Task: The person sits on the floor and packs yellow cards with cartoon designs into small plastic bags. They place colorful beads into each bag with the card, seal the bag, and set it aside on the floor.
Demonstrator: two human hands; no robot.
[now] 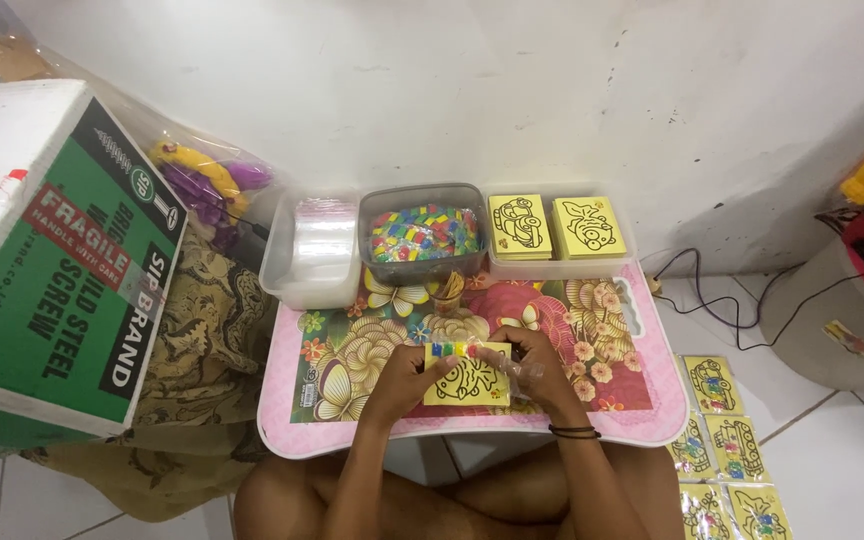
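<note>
Head view: my left hand [404, 372] and right hand [537, 368] grasp the yellow picture card [467, 376] by its side edges, between both hands, just above the floral surface [352, 345]. Bead tub [423, 232] lies beyond the hands.

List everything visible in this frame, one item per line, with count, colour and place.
yellow picture card: one, yellow, held over the table by both hands
small table: one, pink with a floral top, centre
grey tub: one, full of multicoloured pieces, table back
clear tray: one, holding two yellow card stacks, back right
bag stack: one, clear, back left
cardboard box: one, green and white, left
packed cards: several, yellow, floor right
left hand: one, on the card's left edge
right hand: one, on its right edge
</note>
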